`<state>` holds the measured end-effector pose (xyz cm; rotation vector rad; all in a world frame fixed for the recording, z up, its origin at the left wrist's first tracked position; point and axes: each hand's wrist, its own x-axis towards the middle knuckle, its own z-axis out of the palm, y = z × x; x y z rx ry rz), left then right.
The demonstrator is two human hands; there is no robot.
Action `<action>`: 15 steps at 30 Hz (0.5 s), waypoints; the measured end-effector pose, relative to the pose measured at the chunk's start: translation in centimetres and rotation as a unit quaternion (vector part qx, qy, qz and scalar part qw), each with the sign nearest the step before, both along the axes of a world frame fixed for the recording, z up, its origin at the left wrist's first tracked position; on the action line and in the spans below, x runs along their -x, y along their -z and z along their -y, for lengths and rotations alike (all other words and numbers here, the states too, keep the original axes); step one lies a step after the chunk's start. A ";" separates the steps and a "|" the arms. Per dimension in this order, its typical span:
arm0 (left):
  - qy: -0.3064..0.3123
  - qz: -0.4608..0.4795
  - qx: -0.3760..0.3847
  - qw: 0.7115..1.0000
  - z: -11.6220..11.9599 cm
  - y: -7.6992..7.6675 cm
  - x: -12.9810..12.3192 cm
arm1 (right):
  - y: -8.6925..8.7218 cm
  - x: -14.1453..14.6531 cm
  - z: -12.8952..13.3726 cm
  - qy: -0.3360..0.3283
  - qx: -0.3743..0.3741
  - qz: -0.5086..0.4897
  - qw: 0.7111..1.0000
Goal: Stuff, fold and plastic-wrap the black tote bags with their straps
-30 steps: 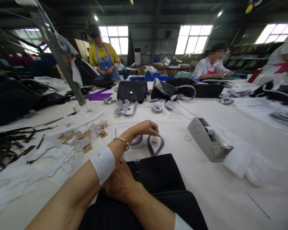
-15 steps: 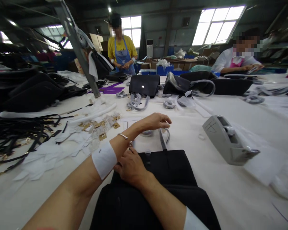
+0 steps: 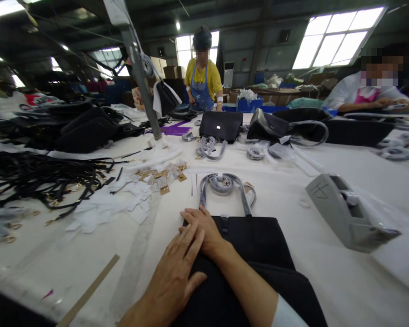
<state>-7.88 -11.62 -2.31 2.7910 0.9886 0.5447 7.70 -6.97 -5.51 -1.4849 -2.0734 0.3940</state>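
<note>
A black bag (image 3: pixel 259 236) lies on the white table in front of me, its wrapped handle (image 3: pixel 241 190) standing out beyond its far edge. My right hand (image 3: pixel 204 229) rests on the bag's far left corner, fingers pointing left, fairly straight. My left hand (image 3: pixel 179 268) lies flat along the bag's left side, fingers stretched out and their tips over the right hand's fingers. Inside the handle sits a coiled, wrapped strap (image 3: pixel 221 184). Neither hand is seen gripping anything, though the undersides of the fingers are hidden.
A grey tape dispenser (image 3: pixel 349 213) stands at right. Black straps (image 3: pixel 51 177), white slips (image 3: pixel 98 209) and brown tags (image 3: pixel 163 177) lie left. Farther back are a metal post (image 3: pixel 145 86), finished black bags (image 3: pixel 221 126) and two people (image 3: pixel 202 81), one at the far right.
My left hand has come back from above the handle down to the bag beside my right hand. The view has swung left, and the handle and coiled strap now show fully.
</note>
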 end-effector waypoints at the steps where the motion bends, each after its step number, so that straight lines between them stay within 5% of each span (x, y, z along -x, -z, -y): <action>1: -0.018 -0.004 -0.022 1.000 0.7 0.7 0.1 | 0.2 -0.1 0.0 0.001 -0.007 -0.008 1.000; 5: -0.063 0.014 -0.032 0.997 0.9 1.6 -0.4 | 0.1 -0.6 -0.3 0.002 -0.012 -0.070 0.997; 9: -0.084 0.045 0.016 0.995 0.7 1.3 -0.5 | -2.6 -2.3 0.4 0.055 0.019 -0.162 0.985; 15: -0.124 0.100 0.093 0.983 0.4 1.6 -0.2 | -8.7 -7.4 8.2 0.097 0.032 -0.086 0.991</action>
